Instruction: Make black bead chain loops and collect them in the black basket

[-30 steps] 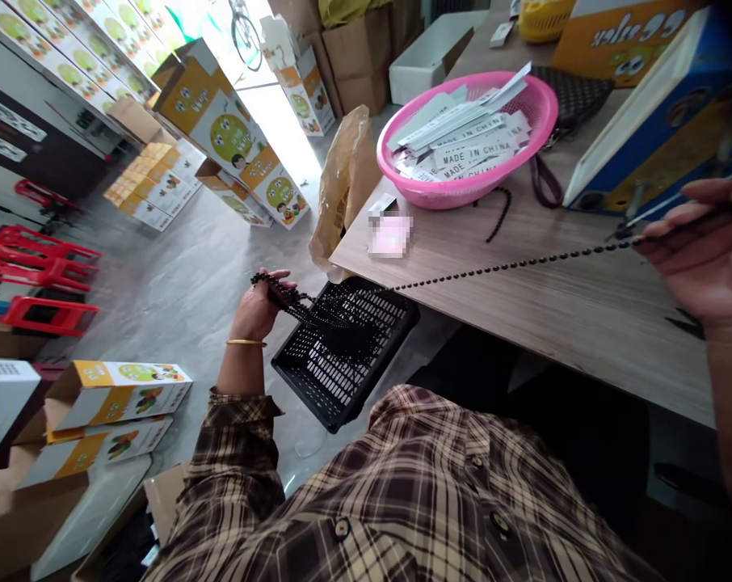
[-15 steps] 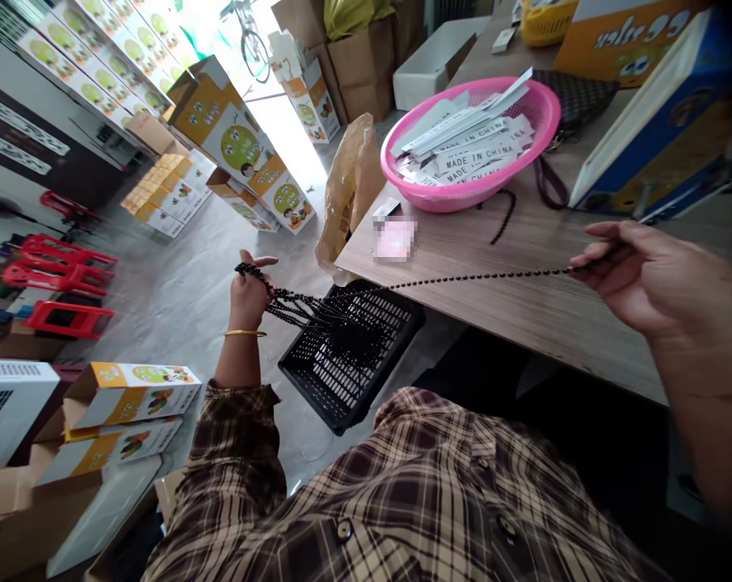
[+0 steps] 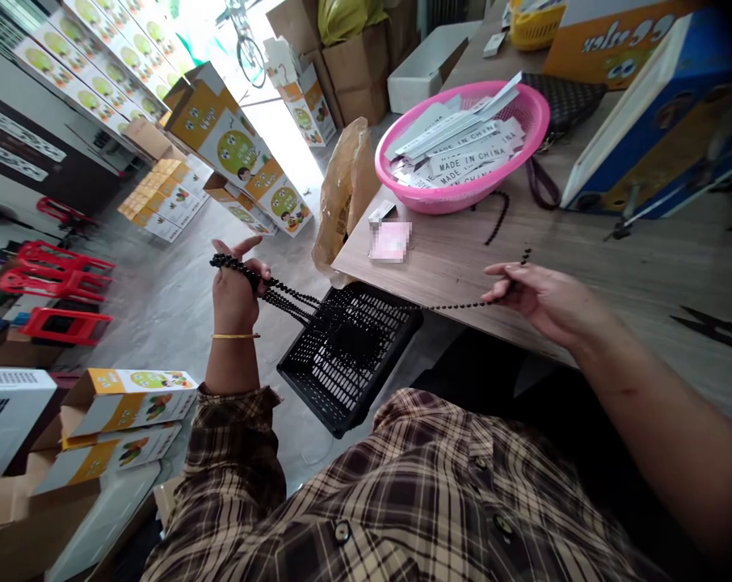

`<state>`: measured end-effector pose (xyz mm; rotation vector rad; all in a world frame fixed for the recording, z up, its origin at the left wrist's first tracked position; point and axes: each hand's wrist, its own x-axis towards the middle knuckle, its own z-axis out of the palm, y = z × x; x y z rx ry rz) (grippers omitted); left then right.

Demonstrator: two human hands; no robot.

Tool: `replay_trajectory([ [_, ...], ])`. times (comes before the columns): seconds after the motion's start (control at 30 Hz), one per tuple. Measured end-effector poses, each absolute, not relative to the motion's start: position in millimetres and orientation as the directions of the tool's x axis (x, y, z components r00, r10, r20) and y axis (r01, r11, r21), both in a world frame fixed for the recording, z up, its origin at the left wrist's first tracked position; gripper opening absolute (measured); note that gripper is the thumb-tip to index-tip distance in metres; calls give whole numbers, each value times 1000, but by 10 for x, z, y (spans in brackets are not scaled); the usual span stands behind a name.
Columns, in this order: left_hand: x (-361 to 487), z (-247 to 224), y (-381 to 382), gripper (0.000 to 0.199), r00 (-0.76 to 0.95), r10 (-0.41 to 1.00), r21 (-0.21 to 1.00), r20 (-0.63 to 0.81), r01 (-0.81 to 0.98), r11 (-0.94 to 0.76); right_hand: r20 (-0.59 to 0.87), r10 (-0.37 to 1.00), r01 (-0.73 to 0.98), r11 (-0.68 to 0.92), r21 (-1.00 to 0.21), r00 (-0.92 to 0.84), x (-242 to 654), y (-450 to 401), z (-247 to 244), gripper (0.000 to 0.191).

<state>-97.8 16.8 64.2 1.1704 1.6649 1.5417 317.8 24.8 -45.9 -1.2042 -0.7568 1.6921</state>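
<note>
Several strands of black beads run from my left hand down into a black plastic crate. My left hand is closed on them, with a loop of beads lying over its fingers. Between thumb and fingers, my right hand pinches a single black bead string above the table edge. That string stretches left toward the crate, and its short end sticks up past my fingers. A short black bead piece lies on the table beside the pink basket.
The wooden table carries a pink basket of "MADE IN CHINA" strips, a blue box-like device and black scissors. A brown plastic bag hangs at its corner. Cartons and red stools stand at left.
My right hand has moved left and slightly down along the table with the bead string, which now spans less. My left hand has shifted slightly left and up. The scissors now show.
</note>
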Motion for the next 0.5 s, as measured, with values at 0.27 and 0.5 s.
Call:
replay_trajectory([
  [0.27, -932, 844, 240, 66, -417, 883, 962, 214, 247, -116, -440, 829, -147, -511, -847, -344, 2691, 268, -625, 13],
  [0.5, -652, 1057, 229, 69, -328, 914, 958, 239, 233, -167, -383, 743, 155, -359, -920, -548, 1838, 318, -505, 21],
])
